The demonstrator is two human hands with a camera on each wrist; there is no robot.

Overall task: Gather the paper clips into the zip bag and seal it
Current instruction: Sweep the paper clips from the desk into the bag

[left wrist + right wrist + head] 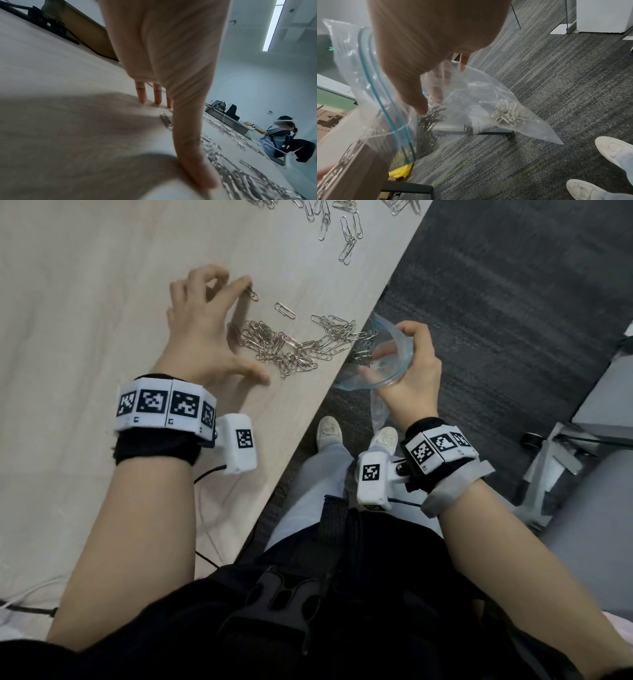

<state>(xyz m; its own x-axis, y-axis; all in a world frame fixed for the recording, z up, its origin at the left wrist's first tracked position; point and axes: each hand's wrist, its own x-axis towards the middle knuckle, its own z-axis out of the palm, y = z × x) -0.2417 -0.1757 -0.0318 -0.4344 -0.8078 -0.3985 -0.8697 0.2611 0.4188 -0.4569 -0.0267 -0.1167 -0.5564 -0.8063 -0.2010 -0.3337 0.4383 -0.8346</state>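
Pale wood-grain bench carries most of our work yet: a large heap of silver wire paper clips near its right edge, more scattered far off. Our right hand grips the clear zip bag open just below that edge, some clips already inside. Our left hand, fingers spread and holding nothing, rakes. We judge sealing remains.

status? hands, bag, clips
Left hand open, fingertips on table behind clip pile. Right hand holds zip bag open at table edge. Bag unsealed, some clips inside.
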